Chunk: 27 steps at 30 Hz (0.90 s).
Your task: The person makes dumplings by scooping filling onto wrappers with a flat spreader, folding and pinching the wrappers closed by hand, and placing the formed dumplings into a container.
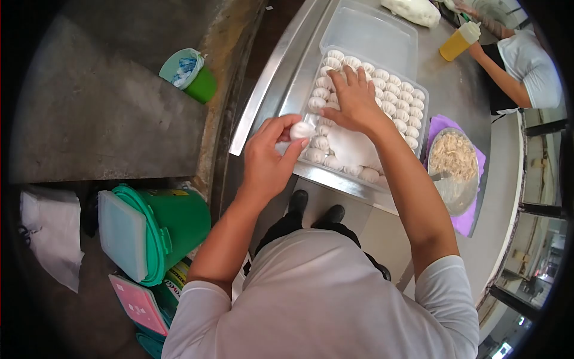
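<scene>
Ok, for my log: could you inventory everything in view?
Buns: dozens, white, in tray
Tray: one, clear, on worktable
Lid or second tray: one, clear, beyond buns
Worktable: one, grey, ahead
Bowl: one, silver, right, with beige filling
Cloth: one, purple, under bowl
Bottle: one, yellow, upper right
Lump: one, white, top
Bin: one, green, left
Bucket: one, green, lower left
Panel: one, pink, lower left
Bag or sheet: one, white, left
Co-worker: one, white-shirted, upper right
Shoes: two, black, below
Left hand: one, pinching bun
Right hand: one, over buns
</scene>
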### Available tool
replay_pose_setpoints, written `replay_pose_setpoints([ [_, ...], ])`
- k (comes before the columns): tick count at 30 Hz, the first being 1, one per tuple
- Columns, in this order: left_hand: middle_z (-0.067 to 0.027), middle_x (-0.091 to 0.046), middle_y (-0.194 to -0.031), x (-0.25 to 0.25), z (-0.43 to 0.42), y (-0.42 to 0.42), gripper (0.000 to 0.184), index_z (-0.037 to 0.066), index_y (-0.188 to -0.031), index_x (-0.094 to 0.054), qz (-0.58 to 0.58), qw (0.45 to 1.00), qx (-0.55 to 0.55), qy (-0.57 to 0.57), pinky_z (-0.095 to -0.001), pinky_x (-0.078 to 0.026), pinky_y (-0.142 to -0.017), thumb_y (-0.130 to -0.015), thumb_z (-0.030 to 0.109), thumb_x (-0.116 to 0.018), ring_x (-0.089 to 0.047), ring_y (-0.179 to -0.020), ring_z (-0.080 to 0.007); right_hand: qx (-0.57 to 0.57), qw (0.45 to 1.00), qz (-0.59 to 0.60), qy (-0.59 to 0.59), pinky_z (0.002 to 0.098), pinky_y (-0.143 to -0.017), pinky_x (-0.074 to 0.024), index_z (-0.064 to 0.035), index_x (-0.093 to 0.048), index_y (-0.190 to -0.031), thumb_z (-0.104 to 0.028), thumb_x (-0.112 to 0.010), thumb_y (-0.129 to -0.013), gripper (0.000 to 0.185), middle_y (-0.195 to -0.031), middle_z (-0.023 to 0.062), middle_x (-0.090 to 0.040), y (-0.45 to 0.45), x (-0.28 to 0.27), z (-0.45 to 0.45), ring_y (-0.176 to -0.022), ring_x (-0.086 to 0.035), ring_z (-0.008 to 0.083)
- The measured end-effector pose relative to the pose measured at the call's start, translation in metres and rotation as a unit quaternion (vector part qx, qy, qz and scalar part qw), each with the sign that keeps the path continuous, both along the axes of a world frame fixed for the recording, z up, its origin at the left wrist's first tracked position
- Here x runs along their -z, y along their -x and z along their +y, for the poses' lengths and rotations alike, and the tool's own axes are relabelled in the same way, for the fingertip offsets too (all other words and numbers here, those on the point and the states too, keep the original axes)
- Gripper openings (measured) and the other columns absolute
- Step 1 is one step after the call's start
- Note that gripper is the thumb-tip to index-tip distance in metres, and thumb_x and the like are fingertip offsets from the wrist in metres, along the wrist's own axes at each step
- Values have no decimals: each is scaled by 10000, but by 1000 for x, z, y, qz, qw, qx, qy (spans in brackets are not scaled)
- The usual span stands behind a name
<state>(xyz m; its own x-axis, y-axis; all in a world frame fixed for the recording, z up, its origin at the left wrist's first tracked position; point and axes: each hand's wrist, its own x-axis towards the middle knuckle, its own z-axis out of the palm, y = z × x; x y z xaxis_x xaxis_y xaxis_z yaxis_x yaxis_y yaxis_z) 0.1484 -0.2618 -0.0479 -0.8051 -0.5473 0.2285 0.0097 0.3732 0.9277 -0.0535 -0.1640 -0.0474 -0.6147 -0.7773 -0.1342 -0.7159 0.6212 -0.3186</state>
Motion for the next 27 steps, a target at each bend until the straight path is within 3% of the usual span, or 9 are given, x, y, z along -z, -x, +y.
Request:
replay_pose_setpoints([
  [5,-109,-705,-1090,13,-13,43,321,59,-1093,-698,-40,966,31,255,-413,-494,-863,-782,46,-778,-618,-986,-323,22,1000,2,-18,641,-1209,-130,-111,-320,-1557,-419,-761,-853,886,-1639,262,-185,1,5,13,-1520,-92,509],
  [13,-107,-601,-1045,33,-20,59,371,95,-1122,-706,-104,937,57,328,-420,-479,-884,-768,-3,-752,-573,-1022,-320,44,999,10,1,635,-1206,-141,-132,-344,-1551,-443,-768,-841,883,-1632,260,-210,-1,11,20,-1516,-108,511],
  [16,-117,-580,-1058,35,-25,62,456,103,-1193,-681,-95,938,75,324,-431,-480,-894,-759,-14,-757,-571,-1028,-339,41,999,-1,-6,643,-1209,-118,-106,-321,-1553,-434,-696,-912,812,-1639,253,-192,-2,13,20,-1527,-72,498],
  [18,-128,-584,-1058,32,-23,61,504,99,-1243,-657,-88,940,88,318,-436,-482,-904,-764,-10,-768,-581,-1037,-349,42,990,77,107,597,-1161,-284,-81,-492,-1440,-329,-698,-922,610,-1487,271,-436,0,18,26,-1428,-320,511],
  [19,-138,-591,-1065,28,-19,59,561,95,-1284,-622,-93,950,66,291,-443,-481,-917,-756,-4,-782,-578,-1067,-362,43,991,75,105,597,-1161,-284,-81,-492,-1440,-329,-698,-922,610,-1487,271,-436,2,14,32,-1428,-320,511],
  [21,-147,-597,-1072,23,-18,59,620,91,-1325,-588,-97,959,45,261,-450,-480,-929,-748,2,-797,-575,-1097,-374,36,981,-64,180,519,-1005,-449,-49,-669,-1196,-165,-699,-886,332,-1203,241,-616,9,-4,45,-1157,-542,469],
  [22,-165,-604,-1086,22,-20,59,651,73,-1341,-564,-133,954,25,266,-456,-485,-929,-742,8,-809,-584,-1096,-385,36,981,-64,178,519,-1005,-449,-49,-669,-1196,-165,-699,-886,332,-1203,241,-616,8,-8,49,-1157,-542,469],
  [24,-182,-611,-1100,24,-24,62,685,55,-1358,-540,-167,948,8,269,-462,-489,-930,-735,14,-822,-593,-1096,-396,-18,990,-40,132,418,-835,-492,-43,-698,-1057,-18,-673,-838,221,-962,169,-605,6,-14,58,-929,-572,341],
  [27,-210,-615,-1140,33,-28,69,682,13,-1340,-542,-175,953,18,246,-458,-507,-905,-720,-5,-826,-626,-1028,-396,-101,988,-42,109,429,-864,-493,-59,-707,-1059,19,-643,-806,272,-979,167,-596,4,-6,67,-967,-570,351],
])
